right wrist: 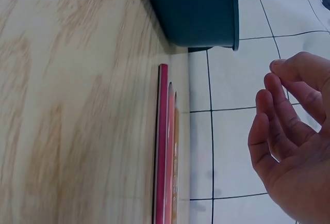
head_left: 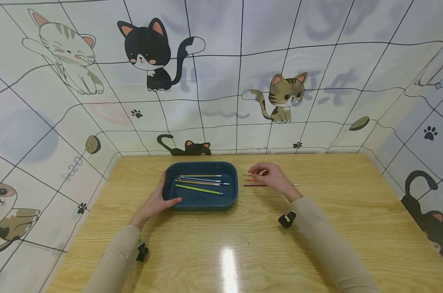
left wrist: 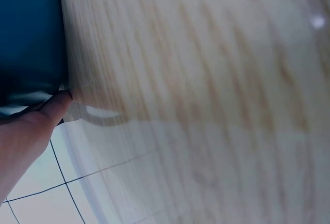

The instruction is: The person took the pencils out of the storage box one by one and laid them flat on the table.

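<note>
My left hand point(head_left: 156, 203) rests at the left end of a dark blue tray point(head_left: 203, 205), its fingers extended along the side wall and the thumb over the near rim. In the left wrist view, a straight finger point(left wrist: 55, 106) meets the tray's wall. Inside the tray lie several pencils, among them a lime green pencil point(head_left: 199, 189). My right hand point(head_left: 274, 177) hovers over three pencils right of the tray, fingers loosely bent and nothing visible between them. These are a crimson pencil point(right wrist: 162, 131), a pink-orange pencil point(right wrist: 169, 141) and a tan pencil point(right wrist: 176, 152), side by side.
The wooden table point(head_left: 250, 244) runs back to a wall covering point(head_left: 221, 114) printed with cartoon cats and grid lines. Similar sheeting stands along both sides. A small black camera point(head_left: 287, 219) sits at the right wrist, another point(head_left: 142, 252) at the left.
</note>
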{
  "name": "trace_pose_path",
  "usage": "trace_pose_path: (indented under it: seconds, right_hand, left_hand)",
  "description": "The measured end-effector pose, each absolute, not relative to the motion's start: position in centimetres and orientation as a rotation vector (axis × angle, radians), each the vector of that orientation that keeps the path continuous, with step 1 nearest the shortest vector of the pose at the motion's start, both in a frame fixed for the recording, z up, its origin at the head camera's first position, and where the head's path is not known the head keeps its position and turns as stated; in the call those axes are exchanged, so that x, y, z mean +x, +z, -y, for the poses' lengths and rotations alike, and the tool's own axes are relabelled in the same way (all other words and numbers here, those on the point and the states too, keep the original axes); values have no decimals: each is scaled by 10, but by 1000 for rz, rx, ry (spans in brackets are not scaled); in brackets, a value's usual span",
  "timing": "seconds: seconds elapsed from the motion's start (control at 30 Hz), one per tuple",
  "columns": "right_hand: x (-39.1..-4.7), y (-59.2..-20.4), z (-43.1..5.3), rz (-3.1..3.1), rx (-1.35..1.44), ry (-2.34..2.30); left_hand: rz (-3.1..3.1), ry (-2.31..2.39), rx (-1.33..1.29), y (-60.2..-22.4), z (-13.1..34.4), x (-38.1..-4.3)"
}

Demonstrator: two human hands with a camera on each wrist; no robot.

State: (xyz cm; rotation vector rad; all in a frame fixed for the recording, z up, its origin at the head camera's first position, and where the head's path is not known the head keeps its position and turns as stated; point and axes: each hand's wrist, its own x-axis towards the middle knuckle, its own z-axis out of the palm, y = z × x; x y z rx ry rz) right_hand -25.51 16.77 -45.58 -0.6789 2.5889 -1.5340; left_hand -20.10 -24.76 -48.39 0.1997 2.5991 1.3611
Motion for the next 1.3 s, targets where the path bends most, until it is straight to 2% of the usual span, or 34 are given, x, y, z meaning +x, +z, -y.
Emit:
trace_pose_path:
  seconds: [0.97, 1.2, 1.3]
  right_hand:
    - [-255, -435, -118, -2444, -743, -1613]
    - [-238, -407, -98, -2358, -788, -1622]
    - [-240, -412, -93, -2331, -804, -1631]
  left_hand:
    - [-2590, 1361, 200, -483, 247, -202]
    - [-2585, 1358, 216, -480, 246, -200]
    - [-2581, 1362, 214, -479, 246, -199]
